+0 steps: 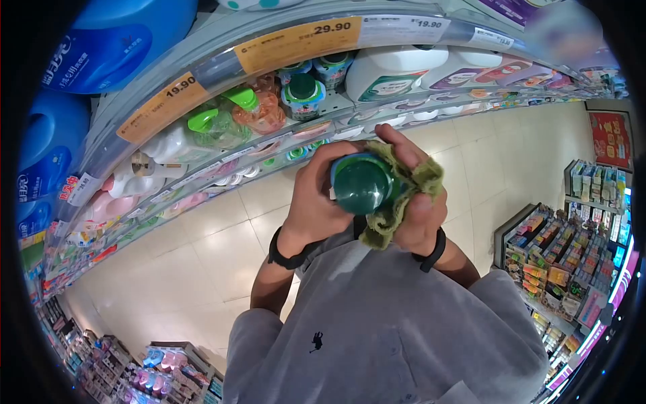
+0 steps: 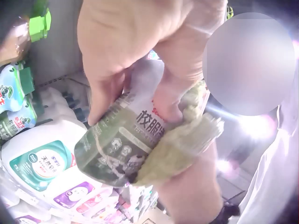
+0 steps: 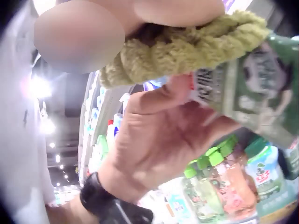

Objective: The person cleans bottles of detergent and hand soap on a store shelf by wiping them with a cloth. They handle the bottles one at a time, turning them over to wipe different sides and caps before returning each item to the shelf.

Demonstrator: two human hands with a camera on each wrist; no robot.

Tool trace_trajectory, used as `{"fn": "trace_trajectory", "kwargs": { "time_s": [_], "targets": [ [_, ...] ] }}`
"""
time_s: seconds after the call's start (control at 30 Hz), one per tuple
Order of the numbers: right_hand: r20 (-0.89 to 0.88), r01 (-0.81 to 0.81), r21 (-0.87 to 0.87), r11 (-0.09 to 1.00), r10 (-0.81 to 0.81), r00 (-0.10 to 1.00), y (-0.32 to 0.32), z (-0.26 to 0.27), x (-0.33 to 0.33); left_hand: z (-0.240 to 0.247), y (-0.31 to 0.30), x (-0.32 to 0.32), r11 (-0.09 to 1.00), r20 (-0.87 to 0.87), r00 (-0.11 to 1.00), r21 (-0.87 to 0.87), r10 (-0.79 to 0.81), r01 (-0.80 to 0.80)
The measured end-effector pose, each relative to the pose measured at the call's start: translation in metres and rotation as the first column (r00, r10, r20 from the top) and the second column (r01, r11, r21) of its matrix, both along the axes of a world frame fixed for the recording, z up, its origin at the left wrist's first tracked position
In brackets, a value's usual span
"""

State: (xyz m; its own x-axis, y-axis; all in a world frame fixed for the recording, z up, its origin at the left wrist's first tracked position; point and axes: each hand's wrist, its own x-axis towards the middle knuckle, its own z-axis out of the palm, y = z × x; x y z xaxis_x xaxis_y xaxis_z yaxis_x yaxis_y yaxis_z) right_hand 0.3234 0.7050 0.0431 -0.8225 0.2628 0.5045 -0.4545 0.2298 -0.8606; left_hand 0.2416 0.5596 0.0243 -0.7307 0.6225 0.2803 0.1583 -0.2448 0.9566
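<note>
A bottle with a dark green cap (image 1: 363, 185) is held up in front of the chest, cap toward the head camera. My left hand (image 1: 311, 198) grips it with fingers and thumb around its side. The left wrist view shows its green printed label (image 2: 110, 147) with Chinese lettering and a football picture. My right hand (image 1: 420, 212) holds a fuzzy green cloth (image 1: 380, 229) against the bottle's other side. In the right wrist view the folded cloth (image 3: 182, 56) lies between the right hand (image 3: 182, 11) and the bottle (image 3: 261, 93).
A store shelf with price tags (image 1: 303, 42) curves across the front. On it stand green-pump bottles (image 1: 219, 124), a similar green-capped bottle (image 1: 303, 97) and white jugs (image 1: 393, 71). Large blue jugs (image 1: 54, 145) are at the left. Behind lie a tiled floor (image 1: 222, 252) and a display rack (image 1: 562, 259).
</note>
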Motion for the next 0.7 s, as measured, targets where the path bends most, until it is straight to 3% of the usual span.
{"fn": "trace_trajectory", "kwargs": {
  "time_s": [0.07,0.13,0.27,0.3,0.4,0.43,0.53,0.6,0.7],
  "targets": [
    [0.081,0.076,0.132,0.988,-0.087,0.993,0.007,-0.016,-0.004,0.001,-0.004,-0.004,0.989,-0.031,0.999,0.141,0.040,-0.035],
    [0.174,0.121,0.115,0.986,-0.140,0.975,0.010,-0.024,-0.014,-0.002,-0.007,-0.011,0.950,0.004,0.998,0.306,0.061,-0.059],
    [0.099,0.091,0.111,0.990,-0.102,0.990,-0.006,-0.009,-0.020,-0.005,-0.009,-0.016,0.963,-0.031,0.998,0.263,0.063,-0.053],
    [0.078,0.049,0.094,0.994,-0.057,0.995,-0.012,0.003,-0.018,0.002,-0.011,-0.014,0.988,-0.105,0.990,0.126,0.099,-0.085],
    [0.081,-0.046,0.028,0.999,0.043,0.996,-0.006,0.010,-0.019,0.003,-0.008,-0.010,0.986,-0.080,0.984,-0.037,0.162,-0.165],
    [0.063,-0.074,0.032,0.997,0.072,0.995,0.003,0.001,-0.022,0.003,-0.005,-0.012,0.985,-0.148,0.975,-0.018,0.166,-0.171],
    [0.100,-0.094,0.090,0.992,0.085,0.991,0.030,-0.020,-0.038,-0.004,0.008,-0.015,0.962,-0.001,0.985,0.218,0.170,-0.166],
    [0.175,-0.060,0.096,0.994,0.042,0.984,0.043,-0.025,-0.044,-0.002,0.015,-0.014,0.962,-0.054,0.974,0.179,0.220,-0.208],
    [0.146,-0.109,-0.005,0.994,0.109,0.983,0.045,-0.009,-0.042,0.000,0.031,-0.013,0.957,-0.094,0.963,0.172,0.253,-0.234]
  ]
}}
